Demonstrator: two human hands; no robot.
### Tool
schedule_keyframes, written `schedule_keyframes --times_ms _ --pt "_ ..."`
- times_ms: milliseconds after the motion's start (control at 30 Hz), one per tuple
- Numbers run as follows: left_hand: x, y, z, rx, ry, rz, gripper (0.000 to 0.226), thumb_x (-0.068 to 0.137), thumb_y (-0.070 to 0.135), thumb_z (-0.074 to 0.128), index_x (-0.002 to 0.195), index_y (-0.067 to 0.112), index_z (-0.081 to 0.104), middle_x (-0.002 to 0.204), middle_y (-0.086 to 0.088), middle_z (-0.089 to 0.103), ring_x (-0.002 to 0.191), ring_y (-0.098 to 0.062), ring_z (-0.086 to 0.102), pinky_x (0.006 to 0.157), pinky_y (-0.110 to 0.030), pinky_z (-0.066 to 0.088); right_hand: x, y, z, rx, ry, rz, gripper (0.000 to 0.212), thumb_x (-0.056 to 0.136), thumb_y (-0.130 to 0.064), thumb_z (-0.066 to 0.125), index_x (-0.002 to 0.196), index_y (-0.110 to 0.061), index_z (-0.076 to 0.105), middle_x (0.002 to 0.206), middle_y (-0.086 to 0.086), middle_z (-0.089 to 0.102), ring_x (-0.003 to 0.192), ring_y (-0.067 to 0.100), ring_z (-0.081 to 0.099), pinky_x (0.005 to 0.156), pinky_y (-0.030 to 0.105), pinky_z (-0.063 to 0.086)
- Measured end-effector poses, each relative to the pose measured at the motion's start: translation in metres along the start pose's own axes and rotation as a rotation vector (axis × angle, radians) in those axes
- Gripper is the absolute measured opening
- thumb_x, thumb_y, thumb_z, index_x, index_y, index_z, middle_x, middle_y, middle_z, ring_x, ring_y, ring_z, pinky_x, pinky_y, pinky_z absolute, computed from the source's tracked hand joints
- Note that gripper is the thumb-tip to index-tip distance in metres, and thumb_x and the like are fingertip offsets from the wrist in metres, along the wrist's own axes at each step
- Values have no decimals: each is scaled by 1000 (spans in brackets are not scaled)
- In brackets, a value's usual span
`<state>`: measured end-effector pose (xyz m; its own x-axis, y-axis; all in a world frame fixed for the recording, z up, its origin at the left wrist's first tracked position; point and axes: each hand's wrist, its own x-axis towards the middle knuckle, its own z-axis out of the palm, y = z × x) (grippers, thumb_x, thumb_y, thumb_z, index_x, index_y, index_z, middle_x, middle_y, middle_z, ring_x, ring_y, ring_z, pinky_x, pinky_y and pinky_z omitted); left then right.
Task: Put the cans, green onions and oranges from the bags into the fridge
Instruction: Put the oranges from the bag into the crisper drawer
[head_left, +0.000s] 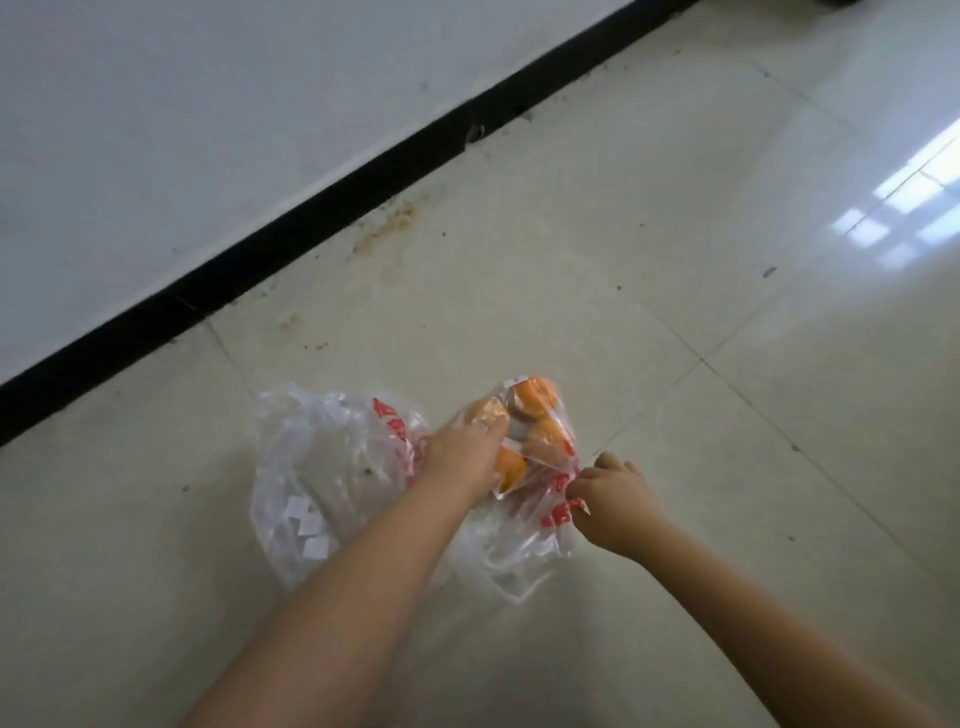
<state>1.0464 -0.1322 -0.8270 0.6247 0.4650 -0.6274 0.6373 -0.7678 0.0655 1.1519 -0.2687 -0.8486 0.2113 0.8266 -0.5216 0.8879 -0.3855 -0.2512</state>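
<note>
Two clear plastic bags lie side by side on a pale tiled floor (675, 260), near a white wall (182, 130) edged with a black skirting strip (322, 205) that runs diagonally across the view. The bag with oranges (524, 525), printed with red lettering, sits on the right; several oranges (537, 397) show through its thin film, bunched at the far end, with one more orange partly hidden under the left hand. The left hand (465, 457) reaches forward into or onto this bag, palm down, its fingers (488, 423) curled over the nearest fruit; whether they press through the plastic or touch the orange directly cannot be told, so the grip itself is unclear. The right hand (613, 501) is just beside the bag's near right edge, its fingers (576, 491) closed in a pinch on the red-printed plastic, holding the film taut. The second bag (317, 467) lies to the left, touching the first, crumpled and mostly see-through, with small white paper slips showing inside it near the lower left and red print along its right edge. Its contents are too blurred to name. Both bare forearms enter from the bottom of the view, the left crossing over the gap between the bags. A bright window reflection (904, 208) lies on the tiles at the far right, well apart from the bags, and brownish stains (395, 223) mark the floor near the skirting.
</note>
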Motion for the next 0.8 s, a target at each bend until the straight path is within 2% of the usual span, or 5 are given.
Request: schedule_keyframes --times_ms 233,367,467,567,800 --pt "97 -17 82 -90 117 102 33 94 27 47 123 13 54 127 -14 59 117 -32 54 90 -35 45 74 33 99 -217 86 -251 23 62 -33 76 85 -36 74 93 -21 72 111 15 61 90 28 48" --pt "110 -21 75 -437 399 127 26 92 12 49 112 4 64 114 -17 66 107 -33 60 85 -33 44 88 38 104 -247 306 -203 35 65 -28 40 72 -34 73 86 -20 72 97 14 49 73 24 31" --pt "120 -18 71 -544 429 215 47 87 17 44 130 0 49 130 -21 55 120 -33 52 99 -32 38 97 39 92 -202 416 -21 26 69 -32 52 85 -29 73 94 -12 73 90 20 65 68 27 48" --pt "133 -26 84 -471 346 216 51 88 15 57 134 -2 41 134 -21 49 124 -33 48 100 -28 33 115 49 77 18 210 114 43 88 -37 51 128 -23 51 136 -3 52 128 23 42 99 35 37" --pt "125 -48 134 -150 566 297 34 68 38 46 93 15 49 76 -13 64 77 -21 50 67 -27 47 132 53 87 -63 74 92 91 68 -54 69 141 -23 24 146 1 34 135 24 29 107 37 25"
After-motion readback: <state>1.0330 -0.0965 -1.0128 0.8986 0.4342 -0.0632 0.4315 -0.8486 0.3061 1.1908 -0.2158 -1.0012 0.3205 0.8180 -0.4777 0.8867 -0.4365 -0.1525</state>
